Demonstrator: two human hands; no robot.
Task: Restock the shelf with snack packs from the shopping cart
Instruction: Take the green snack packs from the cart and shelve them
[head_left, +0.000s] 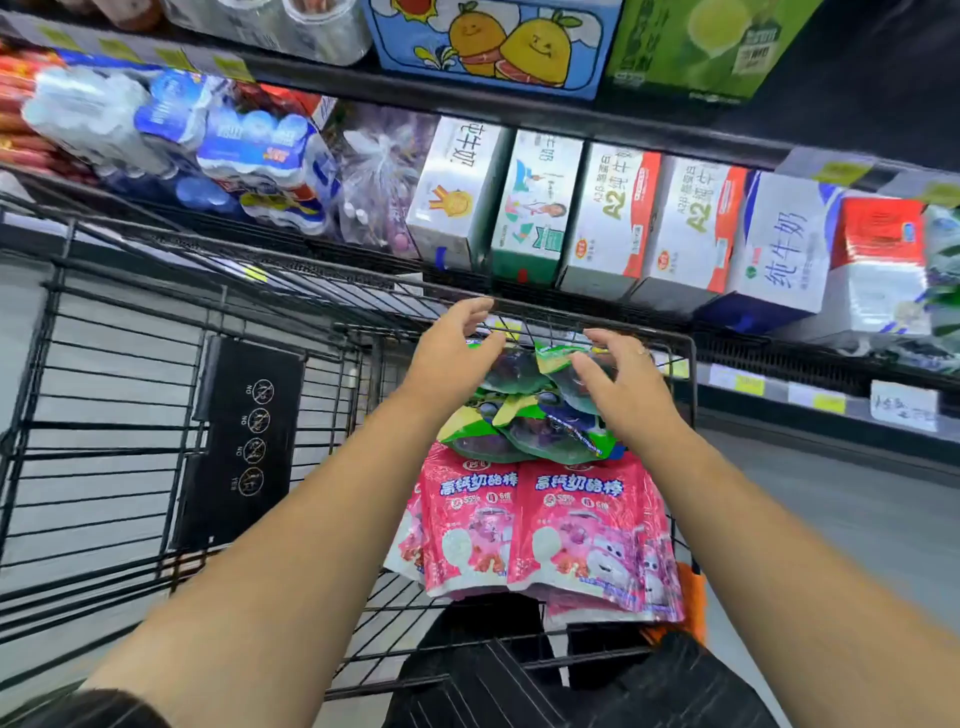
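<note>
Two hands reach forward over the far end of the shopping cart (693, 374), so the step in hand looks like the pick-up: gathering stock from the cart, with nothing lifted out yet. The left hand (454, 358) hovers over the left edge of a heap of green snack packs (540, 431), its fingers (470, 312) spread and lightly curved, not closed round anything. The right hand (626, 382) comes in from the other side with fingers (605, 340) also spread. Motion blur makes it hard to tell whether its fingertips already touch the topmost pack or hang just above it.

The green packs lie piled against the cart's far wall, overlapping one another at odd angles, and just nearer the person a row of pink snack packs (576, 525) lies flat, partly tucked under the green ones. The shelf (519, 106) stands directly beyond the cart, one level filled with milk cartons (613, 218); which level the snacks belong on cannot be told from this view.

Next, I judge, both hands need to close on the heap from either side, squeezing gently enough that the slippery bags do not slide apart, then lift clear of the cart's rim and over to the shelf.
</note>
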